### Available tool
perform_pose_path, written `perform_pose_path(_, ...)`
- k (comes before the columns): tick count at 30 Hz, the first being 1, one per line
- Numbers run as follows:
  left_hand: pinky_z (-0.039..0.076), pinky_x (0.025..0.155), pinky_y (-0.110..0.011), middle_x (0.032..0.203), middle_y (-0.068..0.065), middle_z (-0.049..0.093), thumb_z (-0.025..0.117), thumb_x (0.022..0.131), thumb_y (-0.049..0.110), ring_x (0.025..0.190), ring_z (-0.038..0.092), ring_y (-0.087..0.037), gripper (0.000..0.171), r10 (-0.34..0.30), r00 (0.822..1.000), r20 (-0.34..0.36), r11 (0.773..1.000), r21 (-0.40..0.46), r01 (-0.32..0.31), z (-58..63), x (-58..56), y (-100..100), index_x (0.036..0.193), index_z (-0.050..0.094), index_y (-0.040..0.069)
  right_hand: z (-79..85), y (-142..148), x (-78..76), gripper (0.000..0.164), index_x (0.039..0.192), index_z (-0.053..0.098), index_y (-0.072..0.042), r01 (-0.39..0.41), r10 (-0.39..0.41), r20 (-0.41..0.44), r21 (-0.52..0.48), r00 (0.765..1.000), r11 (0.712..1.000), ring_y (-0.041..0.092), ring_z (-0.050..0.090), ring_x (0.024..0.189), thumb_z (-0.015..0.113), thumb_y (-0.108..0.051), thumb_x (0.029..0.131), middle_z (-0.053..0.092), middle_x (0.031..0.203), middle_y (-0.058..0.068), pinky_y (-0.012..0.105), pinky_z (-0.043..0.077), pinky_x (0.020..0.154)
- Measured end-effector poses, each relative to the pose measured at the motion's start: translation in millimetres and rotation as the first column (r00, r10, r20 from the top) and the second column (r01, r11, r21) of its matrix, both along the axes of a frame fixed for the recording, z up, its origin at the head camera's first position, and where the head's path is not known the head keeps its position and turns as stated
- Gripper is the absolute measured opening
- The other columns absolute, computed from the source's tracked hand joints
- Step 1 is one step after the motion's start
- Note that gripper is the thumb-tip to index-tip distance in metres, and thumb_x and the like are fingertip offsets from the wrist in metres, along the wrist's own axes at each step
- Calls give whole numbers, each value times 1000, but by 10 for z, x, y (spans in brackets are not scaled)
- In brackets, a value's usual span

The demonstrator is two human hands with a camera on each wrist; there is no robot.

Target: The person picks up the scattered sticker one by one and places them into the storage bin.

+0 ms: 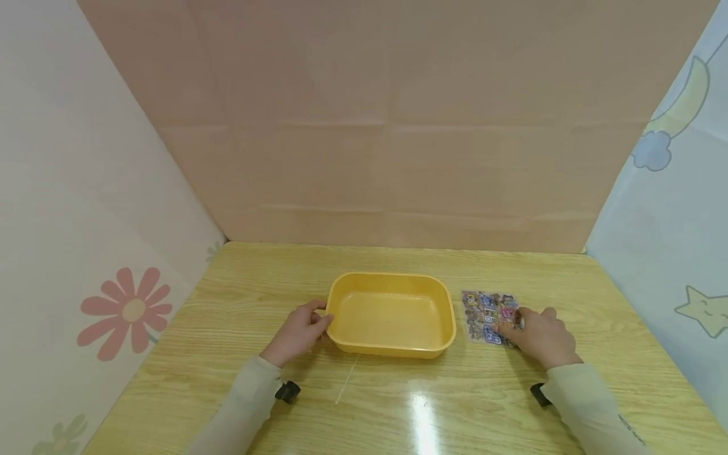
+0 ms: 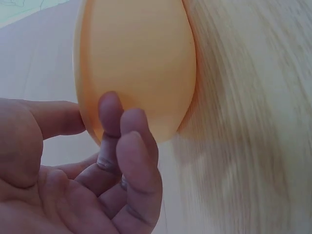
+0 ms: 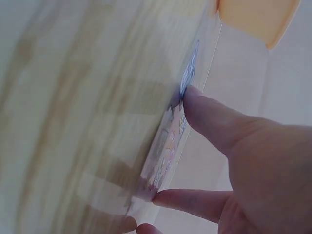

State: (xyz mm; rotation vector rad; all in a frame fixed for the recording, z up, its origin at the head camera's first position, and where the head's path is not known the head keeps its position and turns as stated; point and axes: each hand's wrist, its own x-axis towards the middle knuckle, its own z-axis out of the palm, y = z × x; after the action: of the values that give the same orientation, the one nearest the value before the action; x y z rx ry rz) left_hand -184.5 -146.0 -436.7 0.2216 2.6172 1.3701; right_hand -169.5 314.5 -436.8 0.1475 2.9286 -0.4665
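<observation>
A yellow plastic basin point(image 1: 392, 346) stands upright on the table with nothing in it. At its left end my left hand point(image 1: 299, 333) grips the rim; in the left wrist view the thumb point(image 2: 61, 118) meets the rim and the fingers point(image 2: 138, 161) curve against the outer wall point(image 2: 141, 53). To the basin's right lies a flat, clear sheet with colourful printed patches point(image 1: 483, 316). My right hand point(image 1: 546, 338) rests over the sheet's right side, thumb point(image 3: 209, 114) and index finger point(image 3: 190, 202) spread apart and touching it.
The wooden table point(image 1: 273, 272) ends at a plain brown back wall point(image 1: 387, 158). Side panels with a flower point(image 1: 133, 309) and a star point(image 1: 705, 311) rise left and right. A thin pale strip point(image 1: 347, 380) lies in front of the basin.
</observation>
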Motion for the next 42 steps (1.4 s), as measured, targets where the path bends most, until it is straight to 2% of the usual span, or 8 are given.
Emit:
perform_pose_path(12,47,55,-30,78,-8,66,58,102,18,67,62,-22,38,-1,1000,31,999,39,-1,1,-3,-18,133,54,-4,-35,-20,-21,94,142,46,8,-13,14,-6,54,1000,998,34,46,70,54,-71,91,44,94,33,43,39,51)
perform_pose_path(23,47,56,-28,81,-10,67,58,103,19,68,62,-22,38,-12,999,51,998,55,9,10,3,-28,133,54,-4,-23,-61,-35,93,148,42,1,0,-2,31,37,1000,999,32,45,71,55,-71,90,44,91,26,42,40,52)
perform_pose_path(26,47,56,-28,81,-10,67,58,103,19,68,62,-22,38,-12,998,54,998,58,9,17,7,-26,133,54,-4,-22,-55,-47,90,145,46,2,-14,13,24,40,1000,999,40,54,79,58,-68,90,51,99,32,47,47,56)
perform_pose_path(28,46,56,-28,81,-10,67,58,103,19,68,62,-22,38,-11,998,56,998,57,7,13,6,-26,133,54,-3,-22,-52,-59,90,143,47,3,-20,19,23,38,1000,999,49,58,92,59,-67,89,57,112,36,53,51,61)
perform_pose_path(31,46,56,-28,80,-10,67,57,103,19,67,62,-21,37,-14,998,53,998,61,10,4,1,-26,133,54,-3,-23,-53,-69,90,143,47,5,-18,18,22,13,1000,1000,56,57,108,61,-66,89,56,128,37,59,52,70)
perform_pose_path(35,46,56,-28,80,-10,67,57,103,19,66,61,-21,37,-21,998,51,997,71,17,-19,-4,-27,133,54,-4,-19,-56,-62,93,142,45,7,-4,5,28,-44,1000,999,57,59,104,63,-67,87,57,127,37,61,51,71)
perform_pose_path(42,46,56,-29,76,-10,67,51,106,21,64,61,-21,40,-6,998,60,995,95,0,-20,8,-25,135,52,-5,12,-18,-37,105,142,34,18,22,-21,18,-72,1000,997,60,54,108,66,-65,86,50,131,42,65,49,78)
